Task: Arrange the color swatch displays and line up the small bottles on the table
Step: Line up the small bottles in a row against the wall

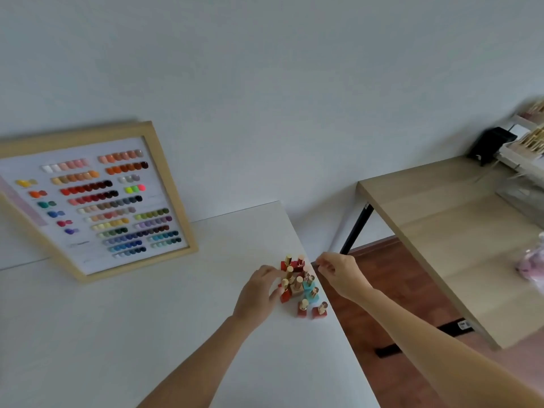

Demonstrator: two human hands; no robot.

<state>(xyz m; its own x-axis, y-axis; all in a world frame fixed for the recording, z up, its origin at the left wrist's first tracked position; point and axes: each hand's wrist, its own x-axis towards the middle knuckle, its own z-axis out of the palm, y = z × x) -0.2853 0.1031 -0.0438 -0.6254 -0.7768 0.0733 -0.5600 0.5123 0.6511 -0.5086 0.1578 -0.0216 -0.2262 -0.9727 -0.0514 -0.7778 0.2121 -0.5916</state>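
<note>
A cluster of several small bottles [303,285] with gold caps, in red, tan and light blue, stands near the right edge of the white table [147,319]. My left hand [259,293] touches the cluster's left side, thumb and fingers closed on a red bottle [285,294]. My right hand [341,273] hovers just right of the cluster over the table's edge, fingers curled together and holding nothing visible. A wood-framed color swatch display [94,198] leans against the wall at the table's back left, with rows of coloured tips.
A second, wood-topped table [435,231] with black legs stands to the right across a gap of brown floor. On it sit a black box [491,144], racks with gold-capped bottles [530,142] and a pink item [532,266] at the right edge.
</note>
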